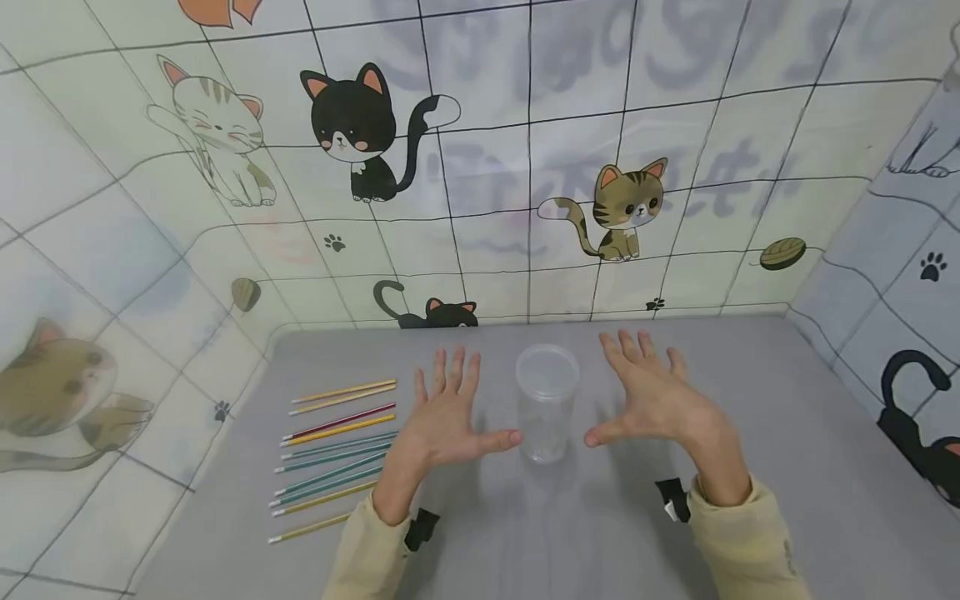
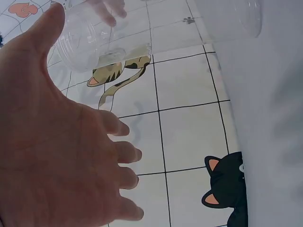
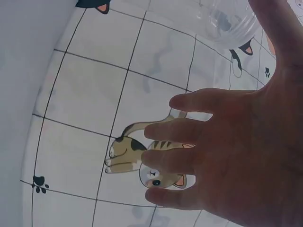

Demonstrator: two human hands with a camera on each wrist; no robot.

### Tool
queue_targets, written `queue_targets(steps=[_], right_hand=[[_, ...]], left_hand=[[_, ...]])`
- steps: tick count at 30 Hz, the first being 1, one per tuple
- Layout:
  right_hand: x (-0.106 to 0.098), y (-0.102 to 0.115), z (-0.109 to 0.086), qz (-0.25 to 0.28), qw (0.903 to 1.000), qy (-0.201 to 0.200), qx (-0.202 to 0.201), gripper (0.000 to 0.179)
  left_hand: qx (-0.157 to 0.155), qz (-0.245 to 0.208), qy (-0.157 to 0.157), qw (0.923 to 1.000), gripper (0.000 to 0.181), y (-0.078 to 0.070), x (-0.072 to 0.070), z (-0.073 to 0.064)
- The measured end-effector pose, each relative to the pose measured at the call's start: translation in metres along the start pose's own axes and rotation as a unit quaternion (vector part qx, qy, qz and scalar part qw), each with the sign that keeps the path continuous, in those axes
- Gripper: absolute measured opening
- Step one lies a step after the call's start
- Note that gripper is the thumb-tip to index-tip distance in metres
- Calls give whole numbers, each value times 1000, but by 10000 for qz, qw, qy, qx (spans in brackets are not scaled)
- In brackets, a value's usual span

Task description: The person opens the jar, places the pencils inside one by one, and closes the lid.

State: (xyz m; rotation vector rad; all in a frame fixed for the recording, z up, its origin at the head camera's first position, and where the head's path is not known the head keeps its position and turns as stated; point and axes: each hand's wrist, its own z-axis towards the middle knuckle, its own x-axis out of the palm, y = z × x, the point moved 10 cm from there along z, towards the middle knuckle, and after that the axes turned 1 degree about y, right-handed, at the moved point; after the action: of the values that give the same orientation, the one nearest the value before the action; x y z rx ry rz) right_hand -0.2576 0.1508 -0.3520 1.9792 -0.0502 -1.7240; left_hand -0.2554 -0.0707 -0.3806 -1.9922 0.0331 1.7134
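Note:
A clear plastic jar (image 1: 546, 425) with a round, cloudy top stands upright on the grey table between the two hands. My left hand (image 1: 446, 425) is on its left side, fingers spread and straight, the thumb tip right beside the jar wall in the head view. On the other side my right hand (image 1: 651, 396) is spread too, its thumb pointing at the jar across a small gap. Both palms hold nothing. Each wrist view has part of the see-through jar (image 2: 85, 38) near the thumb, and the right wrist view shows its ridged end (image 3: 232, 23).
Left of the left hand lie several thin pencil-like sticks (image 1: 337, 423) in yellow, red and teal, with white ends. The left hand and wrist hide some of their right ends. A tiled backdrop (image 1: 487, 183) printed with cartoon cats rises behind the grey table (image 1: 750, 400) and along its sides.

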Motion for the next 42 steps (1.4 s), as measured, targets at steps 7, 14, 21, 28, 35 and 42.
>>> queue_targets(steps=[7,14,21,28,35,42], right_hand=[[13,5,7,1108,9865,185,-1193,117],[69,-5,28,3313,9198,448,-2054,83],[103,-9,37,3965,8985,331,-1852,86],[101,-3,40,3905,9028,202,-1790,75],[98,2,39,3533,9176,-451,-1765,63],[96,5,32,3404,9140,-1400,-1706,62]], left_hand=[[1131,-1178,-8,9866,106,-16,-16,13],[1816,-2173,-310,9586,98,-32,-21,37],[2230,-3287,0,9177,96,-54,2,61],[2284,-3948,-230,8896,76,-63,2,65],[2246,-3880,-1273,8848,65,-64,-3,59],[1603,-3477,-2914,8766,61,-63,-5,41]])
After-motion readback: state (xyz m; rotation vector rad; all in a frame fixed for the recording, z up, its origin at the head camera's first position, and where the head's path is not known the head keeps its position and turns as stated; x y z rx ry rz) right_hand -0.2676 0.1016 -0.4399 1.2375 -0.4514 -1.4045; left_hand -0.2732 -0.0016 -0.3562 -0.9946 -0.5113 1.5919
